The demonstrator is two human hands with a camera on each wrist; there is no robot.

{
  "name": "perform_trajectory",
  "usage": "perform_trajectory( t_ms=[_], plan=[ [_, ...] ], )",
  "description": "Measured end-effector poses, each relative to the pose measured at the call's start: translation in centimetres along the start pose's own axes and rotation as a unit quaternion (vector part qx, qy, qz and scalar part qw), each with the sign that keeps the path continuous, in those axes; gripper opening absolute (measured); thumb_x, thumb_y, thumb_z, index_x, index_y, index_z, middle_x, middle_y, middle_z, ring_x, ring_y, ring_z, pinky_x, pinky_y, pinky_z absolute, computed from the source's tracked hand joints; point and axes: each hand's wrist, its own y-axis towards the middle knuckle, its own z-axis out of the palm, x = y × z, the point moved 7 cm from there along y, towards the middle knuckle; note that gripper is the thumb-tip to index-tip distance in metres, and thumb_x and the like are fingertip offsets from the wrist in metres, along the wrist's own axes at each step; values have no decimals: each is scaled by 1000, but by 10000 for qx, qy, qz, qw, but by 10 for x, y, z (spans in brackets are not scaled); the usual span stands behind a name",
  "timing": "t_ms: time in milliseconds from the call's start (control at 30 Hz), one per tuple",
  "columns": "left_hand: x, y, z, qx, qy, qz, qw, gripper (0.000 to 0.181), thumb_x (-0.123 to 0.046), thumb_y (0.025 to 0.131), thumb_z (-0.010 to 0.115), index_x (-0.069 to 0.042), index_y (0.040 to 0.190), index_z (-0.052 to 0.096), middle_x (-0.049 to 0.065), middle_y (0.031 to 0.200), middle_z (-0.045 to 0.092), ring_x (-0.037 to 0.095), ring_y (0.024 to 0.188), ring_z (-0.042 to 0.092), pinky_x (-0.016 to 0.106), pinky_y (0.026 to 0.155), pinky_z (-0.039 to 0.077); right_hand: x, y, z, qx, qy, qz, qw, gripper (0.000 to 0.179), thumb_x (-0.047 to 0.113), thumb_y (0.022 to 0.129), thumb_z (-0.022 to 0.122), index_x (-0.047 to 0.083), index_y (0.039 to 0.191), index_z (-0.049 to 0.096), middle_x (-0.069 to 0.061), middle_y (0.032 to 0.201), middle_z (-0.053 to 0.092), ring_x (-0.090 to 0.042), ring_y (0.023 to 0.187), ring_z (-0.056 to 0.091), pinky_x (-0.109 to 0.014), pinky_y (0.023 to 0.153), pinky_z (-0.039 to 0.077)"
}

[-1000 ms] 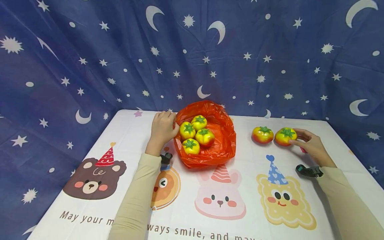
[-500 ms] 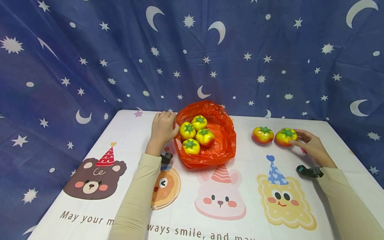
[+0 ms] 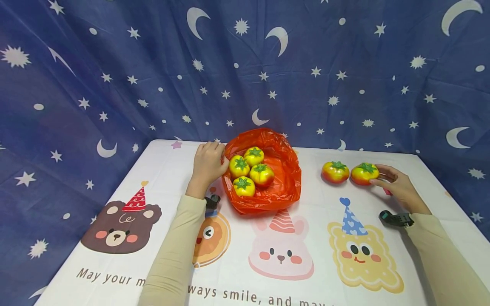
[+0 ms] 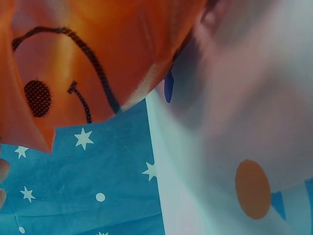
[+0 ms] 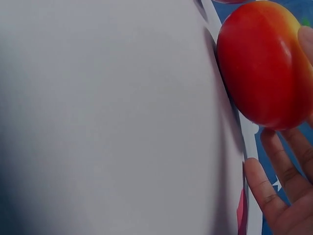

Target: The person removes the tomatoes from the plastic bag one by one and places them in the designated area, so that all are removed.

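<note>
A red plastic bag (image 3: 283, 174) stands with its mouth spread, and several yellow-and-red toy tomatoes (image 3: 262, 175) with green leafy tops lie inside it, toward its left side. My left hand (image 3: 208, 163) grips the bag's left rim. In the left wrist view the orange-looking bag (image 4: 58, 98) shows a black printed line drawing; most of the hand is hidden there. At the right, my right hand (image 3: 398, 185) holds a tomato (image 3: 365, 174) between thumb and fingers. Seen close in the right wrist view, this tomato (image 5: 264, 63) has a glossy red side, with fingertips at its edge.
Another tomato (image 3: 334, 172) sits just left of the held one. A white tablecloth (image 3: 306, 229) with cartoon animals and lettering covers the table. Behind it hangs a blue curtain (image 3: 298, 102) with moons and stars. A black wrist camera (image 3: 396, 219) sits by the right sleeve.
</note>
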Motion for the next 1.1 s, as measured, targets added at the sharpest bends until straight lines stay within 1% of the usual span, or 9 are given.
perform_trajectory(
  t_ms=[167, 333, 433, 533, 600, 700, 800, 933, 1100],
  plan=[
    [1, 0, 1, -16, 1, -4, 10000, 13, -14, 75, 61, -4, 83, 63, 11, 76, 62, 28, 73, 57, 41, 78, 46, 1, -2, -3, 38, -31, -112, 9999, 78, 44, 88, 57, 8, 148, 21, -29, 149, 22, -50, 133, 23, -65, 103, 26],
    [0, 0, 1, -42, -7, 15, 10000, 13, -13, 74, 62, -3, 83, 63, 12, 76, 62, 28, 73, 57, 41, 78, 46, 1, -3, -9, -11, -196, -137, 9997, 79, 45, 87, 59, 13, 149, 22, -26, 149, 26, -47, 132, 28, -59, 103, 30],
    [0, 0, 1, -41, -14, 16, 10000, 13, -13, 74, 62, -3, 82, 62, 12, 76, 62, 29, 72, 57, 42, 77, 46, 3, -3, -12, 25, -328, -305, 9990, 78, 44, 87, 59, 12, 148, 23, -26, 148, 27, -46, 130, 32, -39, 102, 41],
    [1, 0, 1, -20, -19, 5, 10000, 12, -13, 74, 61, -3, 81, 62, 11, 75, 62, 29, 72, 56, 42, 77, 46, 3, -3, -16, 22, -330, -448, 9984, 77, 42, 87, 60, 13, 148, 24, -23, 149, 30, -41, 129, 37, -13, 86, 46],
    [1, 0, 1, -7, -31, -10, 10000, 12, -13, 75, 61, -3, 82, 62, 11, 75, 62, 28, 72, 56, 41, 77, 46, 2, -4, -19, -15, -282, -495, 9984, 76, 41, 86, 62, 16, 148, 25, -18, 151, 31, -29, 129, 43, -3, 76, 43],
    [1, 0, 1, -15, -47, -20, 10000, 13, -13, 74, 62, -4, 82, 62, 11, 75, 62, 28, 72, 56, 41, 77, 46, -2, -4, -25, -93, -83, -533, 9985, 74, 36, 86, 64, 21, 148, 27, -8, 151, 33, -3, 120, 48, -1, 74, 42],
    [1, -1, 1, -34, -55, -19, 10000, 12, -13, 74, 63, -3, 82, 62, 11, 75, 62, 29, 72, 56, 41, 77, 45, -3, -4, -30, -88, 260, -698, 9972, 71, 29, 86, 65, 23, 147, 29, 4, 148, 38, 14, 108, 46, -1, 73, 42],
    [2, -1, 2, -13, -49, -21, 10000, 12, -13, 74, 62, -4, 81, 61, 11, 74, 61, 29, 72, 56, 41, 77, 45, 0, -4, -37, -50, 681, -982, 9928, 69, 18, 86, 66, 22, 146, 32, 16, 139, 45, 18, 101, 48, -1, 72, 43],
    [2, -1, 2, 12, -80, -40, 10000, 12, -13, 75, 62, -4, 82, 62, 11, 75, 62, 28, 72, 57, 42, 78, 46, 13, -7, -46, -153, 524, -1108, 9923, 70, 16, 85, 67, 21, 145, 32, 27, 128, 46, 24, 96, 46, -1, 71, 43]
  ],
)
